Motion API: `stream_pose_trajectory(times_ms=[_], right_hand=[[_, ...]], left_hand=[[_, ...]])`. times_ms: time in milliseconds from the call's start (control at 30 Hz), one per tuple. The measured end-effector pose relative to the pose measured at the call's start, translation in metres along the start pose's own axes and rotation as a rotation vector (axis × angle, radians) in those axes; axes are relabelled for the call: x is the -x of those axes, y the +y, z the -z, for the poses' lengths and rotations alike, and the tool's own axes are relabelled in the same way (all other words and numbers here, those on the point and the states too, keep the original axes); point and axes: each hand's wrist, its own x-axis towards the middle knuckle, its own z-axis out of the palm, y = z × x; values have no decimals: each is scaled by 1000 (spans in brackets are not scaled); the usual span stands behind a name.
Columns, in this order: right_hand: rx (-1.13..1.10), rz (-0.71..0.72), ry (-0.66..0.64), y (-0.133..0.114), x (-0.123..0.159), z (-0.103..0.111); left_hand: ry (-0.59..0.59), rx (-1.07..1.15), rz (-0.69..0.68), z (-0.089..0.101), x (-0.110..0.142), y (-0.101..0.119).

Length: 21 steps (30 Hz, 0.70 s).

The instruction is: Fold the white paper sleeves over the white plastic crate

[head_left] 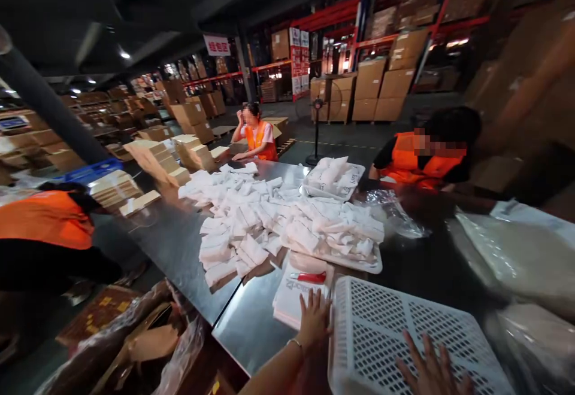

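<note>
My left hand [315, 323] lies with fingers spread at the near edge of a stack of printed white bags [287, 299], right beside the basket. On top of that stack rests a red utility knife [312, 277], just beyond my fingertips. My right hand [432, 366] is spread flat over a white perforated plastic basket [404, 308], which appears turned bottom up. Beyond the stack stands a white tray [378, 263] heaped with small white packets [332, 224]. More loose white packets [245, 218] form a wide pile to its left.
Another filled white tray [335, 176] stands farther back. Clear plastic bags [395, 212] lie on the dark table at right. Three people in orange vests work around: one at left [45, 221], one behind [256, 137], one at right [417, 155]. An open carton [148, 347] sits lower left.
</note>
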Motion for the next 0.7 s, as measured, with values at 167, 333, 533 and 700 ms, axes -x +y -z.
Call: stream_pose_trajectory(times_ms=[167, 333, 533, 700], right_hand=[[258, 14, -49, -49, 16, -10], [343, -125, -155, -84, 48, -16], [234, 19, -220, -82, -49, -58], [189, 144, -399, -56, -154, -114]], left_hand=[[60, -9, 69, -14, -9, -19], [59, -22, 80, -12, 10, -48], [108, -76, 46, -17, 20, -69], [159, -41, 8, -27, 19, -70]])
